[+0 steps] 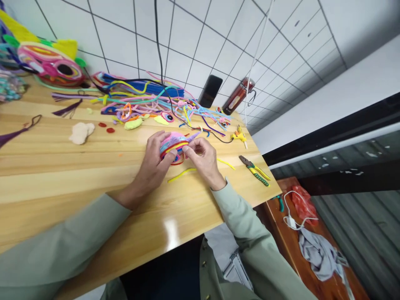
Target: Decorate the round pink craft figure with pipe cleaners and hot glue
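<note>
A small rounded craft piece made of coloured pipe cleaners [173,139], pink, lilac, red and yellow, is between my hands just above the wooden table. My left hand [153,160] is closed round its left side, thumb pressed on the front. At its right end, my right hand [202,157] pinches the piece's edge with thumb and forefinger. The pinched tip is partly hidden by the fingers. A lilac point sticks out behind the right fingers. Beneath the right hand, a yellow pipe cleaner [181,175] lies on the table, its middle covered.
Pliers [254,170] and a yellow glue gun [239,136] lie to the right. Piled pipe cleaners [140,98], a phone [210,91] and a red flask [239,96] line the tiled wall. A large fish-like craft piece [51,64] stands back left. Beige felt-like pieces [81,132] lie left.
</note>
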`<state>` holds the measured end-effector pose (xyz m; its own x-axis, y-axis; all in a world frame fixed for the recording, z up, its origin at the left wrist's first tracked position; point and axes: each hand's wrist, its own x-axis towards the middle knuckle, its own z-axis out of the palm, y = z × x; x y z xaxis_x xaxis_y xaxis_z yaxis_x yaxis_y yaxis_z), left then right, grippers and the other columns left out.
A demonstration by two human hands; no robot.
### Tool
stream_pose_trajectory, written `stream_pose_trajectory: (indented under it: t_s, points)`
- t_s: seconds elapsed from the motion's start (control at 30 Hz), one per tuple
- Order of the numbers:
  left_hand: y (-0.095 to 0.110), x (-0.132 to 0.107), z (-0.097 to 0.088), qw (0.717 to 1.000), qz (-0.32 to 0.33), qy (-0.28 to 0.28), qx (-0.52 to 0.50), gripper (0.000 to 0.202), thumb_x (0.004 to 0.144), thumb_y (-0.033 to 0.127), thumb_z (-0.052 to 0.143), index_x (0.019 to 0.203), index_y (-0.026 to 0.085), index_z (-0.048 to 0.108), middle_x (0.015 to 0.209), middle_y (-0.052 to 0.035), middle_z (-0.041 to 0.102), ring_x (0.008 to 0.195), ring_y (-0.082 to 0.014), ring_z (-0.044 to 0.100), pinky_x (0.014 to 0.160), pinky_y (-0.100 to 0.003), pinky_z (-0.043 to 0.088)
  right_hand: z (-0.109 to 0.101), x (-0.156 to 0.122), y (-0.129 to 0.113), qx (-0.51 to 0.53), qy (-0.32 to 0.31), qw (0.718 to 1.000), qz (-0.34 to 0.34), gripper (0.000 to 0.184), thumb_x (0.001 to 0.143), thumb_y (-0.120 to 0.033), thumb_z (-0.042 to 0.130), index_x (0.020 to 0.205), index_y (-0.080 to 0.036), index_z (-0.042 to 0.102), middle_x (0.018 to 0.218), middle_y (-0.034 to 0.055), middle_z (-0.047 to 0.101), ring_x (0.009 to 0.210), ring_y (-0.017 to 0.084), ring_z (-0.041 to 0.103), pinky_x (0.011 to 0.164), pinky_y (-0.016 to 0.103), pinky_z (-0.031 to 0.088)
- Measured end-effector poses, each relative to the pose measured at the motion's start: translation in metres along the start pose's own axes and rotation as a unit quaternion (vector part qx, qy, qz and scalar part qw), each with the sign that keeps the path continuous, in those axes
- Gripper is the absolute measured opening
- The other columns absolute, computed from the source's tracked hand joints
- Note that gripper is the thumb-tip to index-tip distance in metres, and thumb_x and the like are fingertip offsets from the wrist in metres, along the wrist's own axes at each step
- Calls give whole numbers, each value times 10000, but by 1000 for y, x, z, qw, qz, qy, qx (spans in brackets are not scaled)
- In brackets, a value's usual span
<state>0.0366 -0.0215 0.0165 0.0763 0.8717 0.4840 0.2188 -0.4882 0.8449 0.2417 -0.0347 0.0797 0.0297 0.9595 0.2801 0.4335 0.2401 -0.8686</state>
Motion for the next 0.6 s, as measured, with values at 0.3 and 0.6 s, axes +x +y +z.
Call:
stream_pose_trajectory:
  t_s: [0.3,0.6]
  points:
    - [1,3,-13,999,-14,-27,20,596,1100,596,792,1607,323,639,1676,-130,680,1625,-407,639,1450,-682,538,5,1,5,-21,18,999,-20,347,1034,-524,908,911,-305,669,897,-8,715,820,192,665,790,358,598]
    - [-8,-2,-12,999,-38,-19,8,595,1175,603,719,1678,318,579,1709,-157,664,1650,-379,631,1480,-680,479,4,2,13,48,-2,999,-13,224,1061,-464,839,965,-299,722,917,10,791,848,214,729,797,379,631]
